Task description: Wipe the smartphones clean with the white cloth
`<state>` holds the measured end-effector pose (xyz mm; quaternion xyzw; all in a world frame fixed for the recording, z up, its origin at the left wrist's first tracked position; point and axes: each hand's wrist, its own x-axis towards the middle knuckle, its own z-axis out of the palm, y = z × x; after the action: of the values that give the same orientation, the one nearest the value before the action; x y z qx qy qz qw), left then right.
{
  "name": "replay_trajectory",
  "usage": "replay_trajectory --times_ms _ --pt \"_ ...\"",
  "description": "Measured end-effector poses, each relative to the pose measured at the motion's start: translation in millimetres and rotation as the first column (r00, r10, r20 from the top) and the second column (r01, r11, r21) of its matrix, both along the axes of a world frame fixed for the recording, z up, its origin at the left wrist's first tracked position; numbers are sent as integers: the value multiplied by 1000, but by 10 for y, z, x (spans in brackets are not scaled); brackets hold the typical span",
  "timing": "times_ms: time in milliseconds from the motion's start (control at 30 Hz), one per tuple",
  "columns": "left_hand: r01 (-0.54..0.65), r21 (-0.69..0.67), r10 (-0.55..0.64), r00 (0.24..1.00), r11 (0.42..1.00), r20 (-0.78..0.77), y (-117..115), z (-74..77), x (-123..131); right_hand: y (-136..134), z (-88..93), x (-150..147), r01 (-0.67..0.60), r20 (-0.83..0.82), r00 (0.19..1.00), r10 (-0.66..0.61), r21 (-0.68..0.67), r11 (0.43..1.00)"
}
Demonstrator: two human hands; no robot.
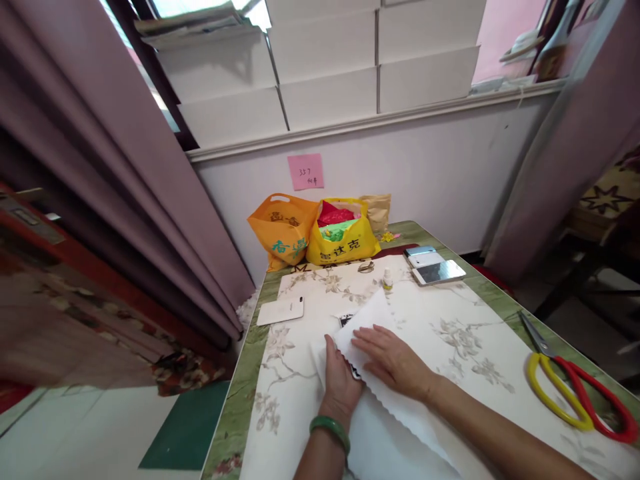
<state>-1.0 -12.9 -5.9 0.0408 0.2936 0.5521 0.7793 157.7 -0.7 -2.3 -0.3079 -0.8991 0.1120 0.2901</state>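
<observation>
Paper (376, 311), white and wavy-edged, is over the floral tablecloth (480, 387), beneath the right hand (395, 360), whose fingers rest flat, slightly apart. The left hand (343, 385) meets its edge, fingers partly hidden, so their grip cannot be told.

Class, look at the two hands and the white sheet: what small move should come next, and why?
Probably the right hand should press the white sheet smooth: its fingers already rest on top, the left hand is at the wavy edge, and a black-and-white patterned thing pokes out beside it.
</observation>
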Motion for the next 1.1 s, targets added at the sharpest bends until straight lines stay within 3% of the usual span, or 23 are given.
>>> replay_trajectory --times_ms 67,133,300,400,533,667,833,933,1100 --pt "-9 -32 8 999 999 -41 -16 -11 2 -33 -17 -59 -108 79 991 108 -12 994" --pt "-51 -58 46 995 997 -84 -30 -29 -1 -56 -64 -112 -112 90 989 114 -28 993" --pt "-24 -71 18 997 997 -76 -38 -74 -24 -32 -247 -215 126 76 990 -122 -54 991" --pt "-18 -53 13 995 998 -96 -36 -83 -19 -43 -300 -230 161 143 977 -159 -1 987" --pt "24 -9 -24 999 1000 -34 -49 -57 -1 -164 -239 -182 62 221 973 -66 27 998" --pt "121 -62 -117 991 991 65 -97 -1 -28 -258 -125 -132 -76 249 965 77 -15 997" --pt "50 -147 -56 998 988 -36 -117 29 -49 -134 -109 -167 -155 258 952 165 -60 986" --pt "13 -23 -14 1000 1000 -11 -80 28 -24 16 -148 -245 -86 238 967 95 -50 995" --pt "36 84 -36 999 996 7 -53 56 4 208 -228 -346 178 241 957 -162 -47 983"
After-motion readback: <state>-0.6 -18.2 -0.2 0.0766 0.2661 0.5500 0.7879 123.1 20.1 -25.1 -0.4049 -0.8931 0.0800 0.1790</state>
